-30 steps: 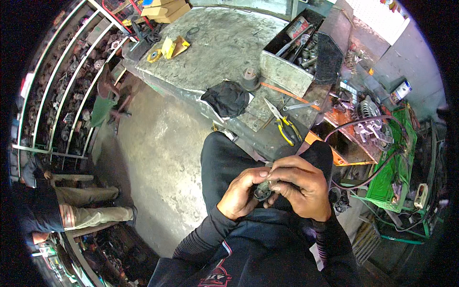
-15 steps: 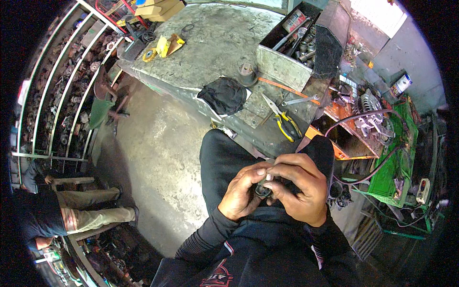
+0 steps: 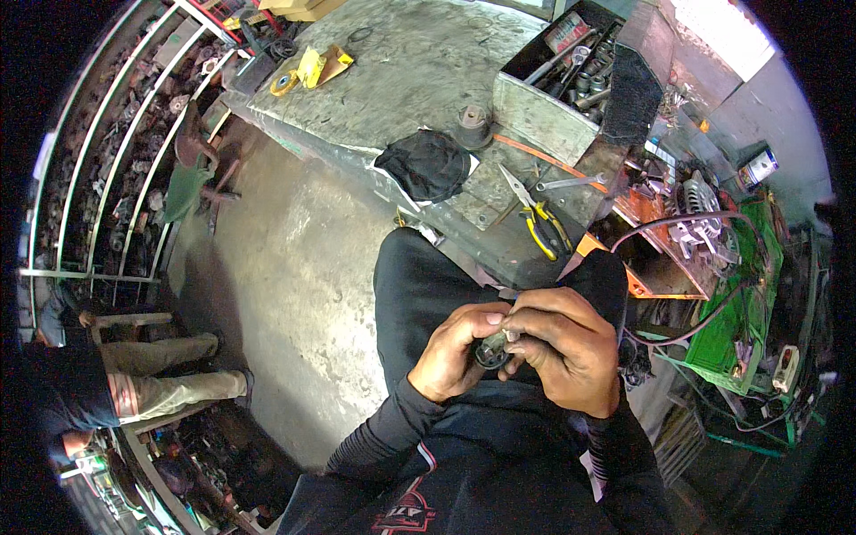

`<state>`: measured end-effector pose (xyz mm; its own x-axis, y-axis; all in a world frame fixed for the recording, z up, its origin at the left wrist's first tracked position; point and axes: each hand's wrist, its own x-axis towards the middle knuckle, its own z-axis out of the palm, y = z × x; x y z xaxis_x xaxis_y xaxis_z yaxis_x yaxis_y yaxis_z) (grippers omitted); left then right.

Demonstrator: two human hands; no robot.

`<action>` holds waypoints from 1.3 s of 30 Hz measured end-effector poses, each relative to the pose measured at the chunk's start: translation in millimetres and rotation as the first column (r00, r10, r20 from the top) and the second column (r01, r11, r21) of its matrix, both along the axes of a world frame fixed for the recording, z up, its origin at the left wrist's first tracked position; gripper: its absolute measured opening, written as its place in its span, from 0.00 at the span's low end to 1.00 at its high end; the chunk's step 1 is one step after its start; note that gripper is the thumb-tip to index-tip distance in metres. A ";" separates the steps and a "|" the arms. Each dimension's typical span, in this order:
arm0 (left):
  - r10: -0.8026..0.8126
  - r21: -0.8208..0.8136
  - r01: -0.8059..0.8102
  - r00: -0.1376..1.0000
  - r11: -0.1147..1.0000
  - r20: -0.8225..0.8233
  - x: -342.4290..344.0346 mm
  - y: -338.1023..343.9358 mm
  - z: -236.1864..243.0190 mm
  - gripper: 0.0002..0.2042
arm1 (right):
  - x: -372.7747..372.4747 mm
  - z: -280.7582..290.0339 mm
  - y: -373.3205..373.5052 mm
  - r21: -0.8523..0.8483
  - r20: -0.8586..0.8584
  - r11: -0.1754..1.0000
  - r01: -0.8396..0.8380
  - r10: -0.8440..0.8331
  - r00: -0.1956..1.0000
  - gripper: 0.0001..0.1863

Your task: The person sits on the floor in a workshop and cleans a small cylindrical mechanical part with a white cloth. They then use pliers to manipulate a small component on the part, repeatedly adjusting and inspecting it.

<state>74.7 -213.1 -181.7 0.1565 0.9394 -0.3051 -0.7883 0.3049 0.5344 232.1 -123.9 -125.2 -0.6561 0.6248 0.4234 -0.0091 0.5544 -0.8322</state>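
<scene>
Left hand [image 3: 448, 353] curled round small dark part [image 3: 489, 355]; right hand [image 3: 575, 352] pinching its upper edge, opposite left thumb. Apparently fine fingertip work; next move calls for steady left grip.

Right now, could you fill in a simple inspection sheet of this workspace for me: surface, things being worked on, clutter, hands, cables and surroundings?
Surface: grey bench top, stained and scuffed.
Worked on: small dark part, held above the lap; largely hidden by fingers.
Clutter: yellow-and-black pliers, wrench, black cloth and open toolbox full of tools.
Hands: left hand holds the part; right hand pinches at it.
Cables: dark cable or hose loops near a green crate.
Surroundings: metal rack packed with parts; another person, lower left.
</scene>
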 end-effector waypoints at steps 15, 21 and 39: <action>0.076 -0.015 -0.076 0.997 0.997 0.002 6.6 5.0 9.4 0.20 | -1.6 -4.6 -5.9 -0.109 -0.019 0.987 0.118 -0.120 0.993 0.16; 0.027 -0.013 -0.028 0.996 1.000 -0.079 3.0 6.0 8.2 0.19 | 4.6 -1.7 4.5 -0.013 0.023 1.000 0.008 -0.008 1.000 0.15; 0.060 -0.046 -0.061 0.998 0.997 -0.033 5.6 4.7 14.6 0.19 | -0.5 0.1 -3.2 -0.118 -0.020 0.988 0.097 -0.100 0.995 0.15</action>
<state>80.3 -208.4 -167.1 0.0891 0.9315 -0.3526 -0.7891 0.2820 0.5457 231.6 -127.1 -125.1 -0.5786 0.7320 0.3597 0.0186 0.4528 -0.8914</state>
